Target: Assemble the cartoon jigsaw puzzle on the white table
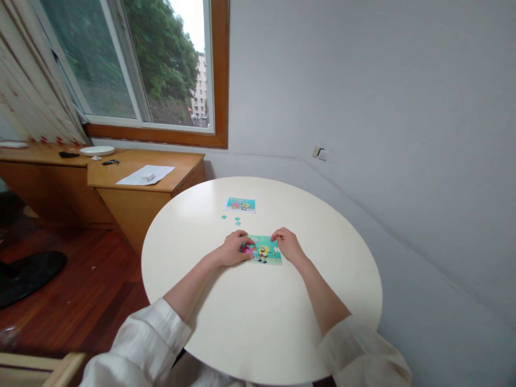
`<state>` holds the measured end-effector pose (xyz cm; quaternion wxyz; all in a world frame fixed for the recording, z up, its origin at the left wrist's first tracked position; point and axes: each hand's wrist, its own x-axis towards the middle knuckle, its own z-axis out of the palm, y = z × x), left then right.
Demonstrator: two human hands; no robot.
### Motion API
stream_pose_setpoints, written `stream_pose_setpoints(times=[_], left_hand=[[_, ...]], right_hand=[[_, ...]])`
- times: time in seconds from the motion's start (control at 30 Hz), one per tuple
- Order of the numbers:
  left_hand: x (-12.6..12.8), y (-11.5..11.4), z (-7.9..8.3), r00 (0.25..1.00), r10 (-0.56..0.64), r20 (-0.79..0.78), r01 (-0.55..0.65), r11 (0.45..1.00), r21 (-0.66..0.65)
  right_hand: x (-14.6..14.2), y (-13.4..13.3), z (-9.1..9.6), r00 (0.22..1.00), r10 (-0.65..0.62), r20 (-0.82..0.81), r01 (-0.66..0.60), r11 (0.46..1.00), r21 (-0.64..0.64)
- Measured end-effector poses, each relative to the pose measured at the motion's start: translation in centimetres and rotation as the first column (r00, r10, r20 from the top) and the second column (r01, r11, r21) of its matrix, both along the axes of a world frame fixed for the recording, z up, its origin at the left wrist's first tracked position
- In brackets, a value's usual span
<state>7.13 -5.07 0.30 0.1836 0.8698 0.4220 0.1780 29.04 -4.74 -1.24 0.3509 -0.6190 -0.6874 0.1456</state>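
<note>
The left hand [236,248] lies over the left end of a jigsaw puzzle [264,254], its fingers curved and its thumb set apart from them, nearer to us, so that part of the picture shows in between. The right hand [287,243] is at the puzzle's far right corner, thumb and fingertips drawn close together; whether they pinch a piece or only touch the edge, we cannot tell.

We find the puzzle flat on the round white table [250,328], a little to the far side of its middle and largely joined up. Near its right edge we see a pale, jagged patch — perhaps a gap where a piece is missing. Beyond the puzzle, to the far left, lie three loose pieces [237,219], and farther still a picture card [241,203] with a similar cartoon scene.

We judge the step in hand to be fitting or aligning a piece along the right side, with the left hand steadying the rest. The next move, as we read it, calls for gentle downward pressure at that corner — and a firm left hand, since a sideways push could spring the joined pieces apart.
</note>
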Motion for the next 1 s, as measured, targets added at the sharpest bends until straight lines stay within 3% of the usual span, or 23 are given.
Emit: stream_pose_setpoints(times=[0.2, 0.4, 0.6, 0.8, 1.0], left_hand=[[-0.1, 0.1, -0.2, 1.0, -0.007, 0.025, 0.006, 1.0, 0.021], [0.1, -0.1, 0.0, 1.0, 0.005, 0.01, -0.006, 0.999, 0.034], [0.1, 0.0, 0.0, 1.0, 0.013, 0.022, -0.014, 0.999, 0.037], [0.1, 0.3, -0.2, 0.994, 0.048, 0.099, -0.049, 0.999, 0.002], [0.1, 0.5, -0.4, 0.986, 0.068, 0.155, -0.066, 0.998, -0.015]], right_hand=[[0.2, 0.3, -0.3, 0.994, -0.042, -0.104, 0.046, 0.998, 0.04], [0.2, 0.1, -0.1, 1.0, -0.015, -0.022, 0.014, 0.999, -0.034], [0.4, 0.2, -0.3, 0.996, -0.043, -0.08, 0.046, 0.998, 0.034], [0.5, 0.0, 0.1, 1.0, -0.01, -0.012, 0.009, 0.999, -0.053], [0.2, -0.6, 0.8, 0.995, -0.097, -0.004, 0.097, 0.99, 0.102]])
